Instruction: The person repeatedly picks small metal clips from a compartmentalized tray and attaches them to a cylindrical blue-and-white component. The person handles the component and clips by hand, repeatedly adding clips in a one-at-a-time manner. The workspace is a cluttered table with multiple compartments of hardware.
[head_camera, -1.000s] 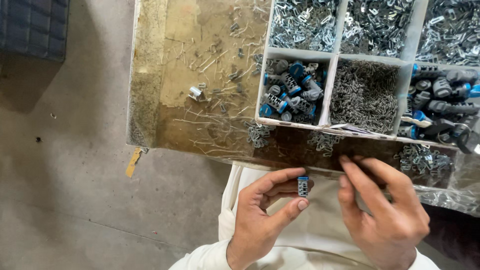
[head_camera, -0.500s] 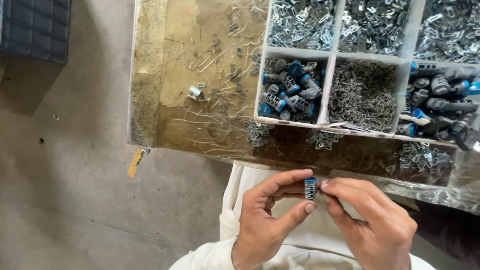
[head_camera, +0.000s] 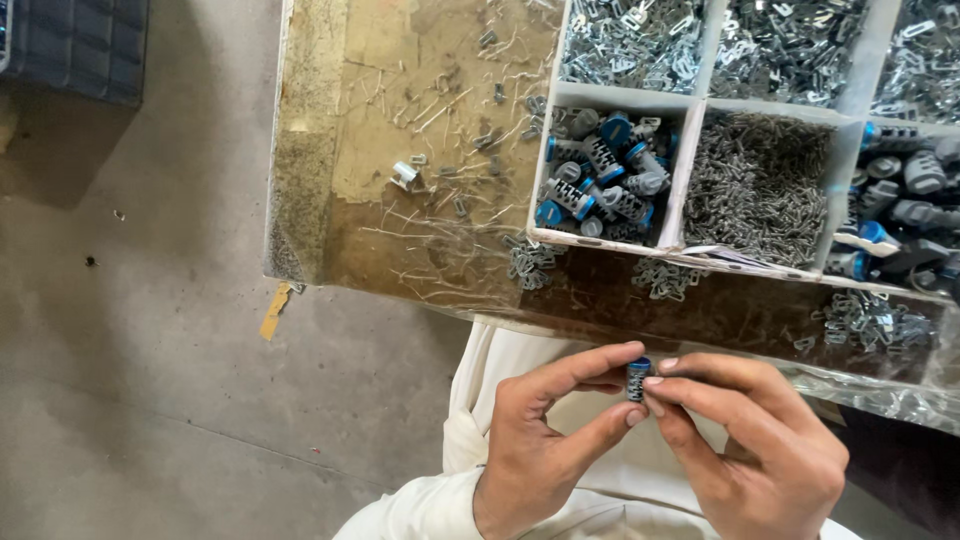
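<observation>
My left hand (head_camera: 545, 440) pinches a small blue-and-grey ribbed cylinder part (head_camera: 637, 380) between thumb and forefinger, above my lap. My right hand (head_camera: 745, 440) meets it from the right, its fingertips pressed on the same part. Both hands sit just in front of the worn table edge (head_camera: 700, 340). Above them stands a white divided tray (head_camera: 682, 170). One compartment holds several matching blue-and-grey parts (head_camera: 600, 175), another a heap of thin wire springs (head_camera: 760, 185).
Upper tray compartments hold shiny metal clips (head_camera: 635, 40). Dark connector parts (head_camera: 900, 200) fill the right compartment. Loose clips (head_camera: 530, 262) and a small metal piece (head_camera: 404, 175) lie on the brown tabletop. Concrete floor lies left, with a dark crate (head_camera: 70, 45).
My right hand has moved left from the table edge and closed its fingertips on the part held by my left hand. The part has risen slightly.
</observation>
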